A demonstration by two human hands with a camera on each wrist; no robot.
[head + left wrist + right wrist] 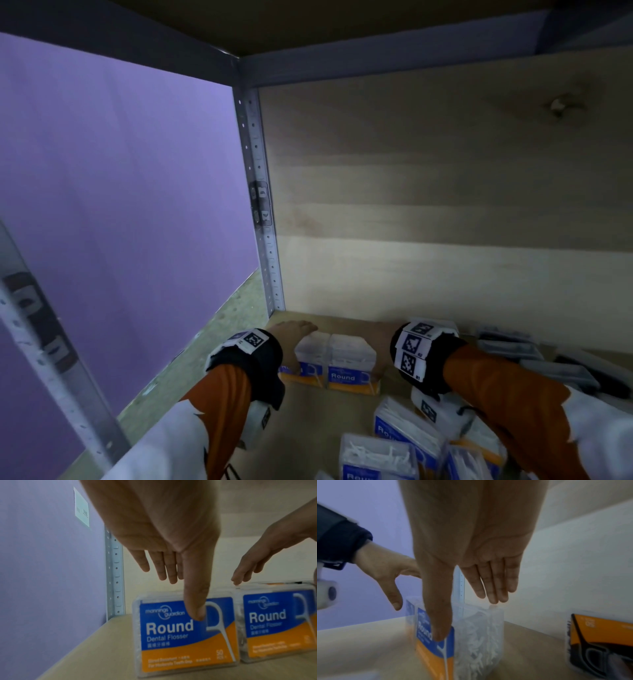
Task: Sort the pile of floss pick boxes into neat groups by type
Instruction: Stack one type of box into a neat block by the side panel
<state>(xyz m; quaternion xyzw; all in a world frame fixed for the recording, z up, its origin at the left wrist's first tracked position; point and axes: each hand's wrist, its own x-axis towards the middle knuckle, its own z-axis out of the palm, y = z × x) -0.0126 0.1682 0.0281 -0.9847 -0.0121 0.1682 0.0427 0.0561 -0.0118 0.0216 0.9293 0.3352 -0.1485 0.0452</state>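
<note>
Floss pick boxes are standing upright in a pair on a wooden shelf (308,421), side by side and touching, blue-and-orange "Round" labels facing the person. The left box (185,635) is sitting just below the left hand (164,536), and the right box (278,626) is sitting just below the right hand (471,547).

Both hands are reaching over the pair with fingers straight and spread, gripping nothing. The left thumb (195,601) is pointing down in front of the left box's label; whether it is touching the label cannot be told. The left fingers are hanging behind the box top. The right thumb (440,615) is lying against the label face of the right box, and the right fingertips (494,596) are hovering just above its far top edge. White picks are showing through that box's clear side.

Nearer the person than the right wrist, loose boxes (404,442) with the same blue labels are lying tilted in a heap. Beyond and outward of the right hand, dark boxes (513,346) are lying by the back panel; one with an orange-and-black label (600,639) is standing close to the right fingers.
</note>
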